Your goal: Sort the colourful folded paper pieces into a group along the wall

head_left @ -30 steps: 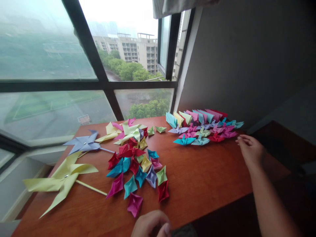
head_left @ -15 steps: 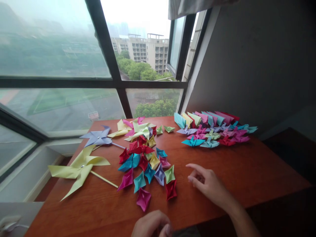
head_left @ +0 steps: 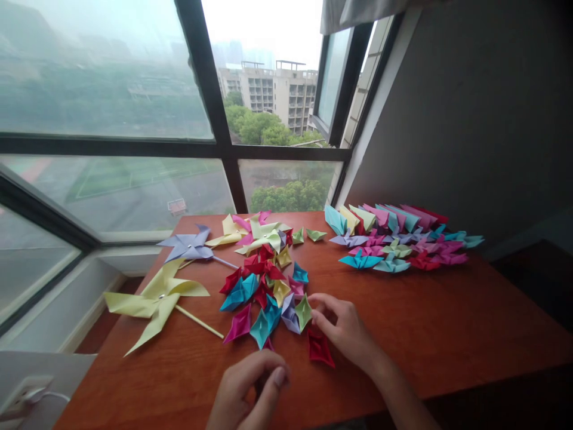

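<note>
My right hand (head_left: pixel 342 322) has its thumb and index finger at the right edge of a light green paper boat (head_left: pixel 304 312), closed on that edge. Close below those fingers lies a red paper boat (head_left: pixel 319 347). My left hand (head_left: pixel 250 388) is low in the middle, its fingers curled, and whatever they may hold is hidden. Just beyond its knuckles, the tip of a magenta paper boat (head_left: pixel 268 344) shows, the rest covered by the hand. Touching or nearly touching one another are a teal boat (head_left: pixel 260 327), a lilac boat (head_left: pixel 290 314) and another magenta boat (head_left: pixel 239 323).
Several folded boats in red, blue and yellow (head_left: pixel 281 291) form a cluster. To the left lie paper pinwheels, a yellow one (head_left: pixel 162 297) and a lilac one (head_left: pixel 190 246) among them. Rows of paper cranes (head_left: pixel 393 248) stand at the back right of the wooden table (head_left: pixel 425 334), beside the window.
My right hand has moved left to the green boat, which has shifted toward the lilac one. The red boat has turned and sits farther from the cluster. My left hand has moved forward and left.
</note>
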Demonstrator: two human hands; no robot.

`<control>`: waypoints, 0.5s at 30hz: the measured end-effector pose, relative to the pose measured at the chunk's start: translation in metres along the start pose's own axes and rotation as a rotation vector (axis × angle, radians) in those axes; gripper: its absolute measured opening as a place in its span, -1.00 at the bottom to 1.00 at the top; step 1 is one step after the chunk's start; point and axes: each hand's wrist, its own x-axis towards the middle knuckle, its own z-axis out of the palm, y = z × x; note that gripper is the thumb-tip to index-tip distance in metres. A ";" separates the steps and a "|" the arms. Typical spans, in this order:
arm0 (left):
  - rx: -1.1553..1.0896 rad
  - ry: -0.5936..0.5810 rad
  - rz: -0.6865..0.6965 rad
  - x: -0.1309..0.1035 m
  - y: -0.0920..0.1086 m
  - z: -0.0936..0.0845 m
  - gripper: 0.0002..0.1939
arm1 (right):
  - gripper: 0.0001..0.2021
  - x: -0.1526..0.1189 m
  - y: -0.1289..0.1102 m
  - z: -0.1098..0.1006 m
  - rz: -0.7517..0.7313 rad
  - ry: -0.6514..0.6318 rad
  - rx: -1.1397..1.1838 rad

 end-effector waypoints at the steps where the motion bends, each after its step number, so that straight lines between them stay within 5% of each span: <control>1: 0.013 0.000 -0.011 0.007 0.000 -0.006 -0.70 | -0.74 0.001 0.003 0.001 0.005 0.034 0.009; 9: 0.564 0.237 0.073 0.080 -0.009 -0.032 -0.80 | -0.69 0.004 0.023 0.008 0.006 0.190 0.085; 15: 0.982 0.125 0.049 0.107 -0.002 -0.028 -0.80 | -0.64 0.003 0.025 0.009 0.004 0.196 0.093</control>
